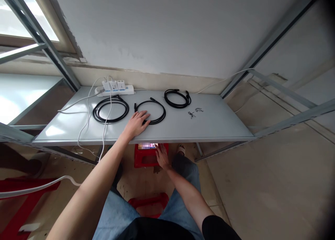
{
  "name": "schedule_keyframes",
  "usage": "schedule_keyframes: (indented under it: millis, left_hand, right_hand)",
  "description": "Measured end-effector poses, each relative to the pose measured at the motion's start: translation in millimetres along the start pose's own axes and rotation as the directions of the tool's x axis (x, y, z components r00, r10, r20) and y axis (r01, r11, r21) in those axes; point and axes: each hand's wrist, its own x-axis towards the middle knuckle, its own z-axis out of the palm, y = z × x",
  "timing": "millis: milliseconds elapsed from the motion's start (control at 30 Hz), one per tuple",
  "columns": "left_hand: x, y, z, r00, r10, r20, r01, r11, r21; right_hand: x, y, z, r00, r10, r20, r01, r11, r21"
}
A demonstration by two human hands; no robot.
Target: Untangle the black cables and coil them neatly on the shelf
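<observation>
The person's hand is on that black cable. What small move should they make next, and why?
Probably close the left hand around the middle cable and pick it up. The hand already rests on this loose coil, which lies flat on the table, while the right hand is down at a phone.

Logged from my remote station: left hand (136, 125), resting on middle coiled black cable (154, 117); right hand (162, 156), touching phone (148, 146) on red stool (145, 159); white power strip (115, 90); two further black coils (110, 109) (177, 99).
</observation>
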Motion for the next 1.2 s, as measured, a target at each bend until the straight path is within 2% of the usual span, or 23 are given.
schedule_keyframes:
  millis: [733,1200]
  left_hand:
    - [0.4,-3.2,4.3,1.000,0.003,-0.011,-0.003,1.000,0.010]
    - [1.0,-3.1,4.5,1.000,0.001,-0.011,-0.001,1.000,0.000]
  right_hand:
    - [-0.1,-1.9,-0.4,1.000,0.015,0.017,-0.015,1.000,0.004]
    - [-0.2,-0.7,-1.0,1.000,0.004,-0.009,-0.003,0.996,0.091]
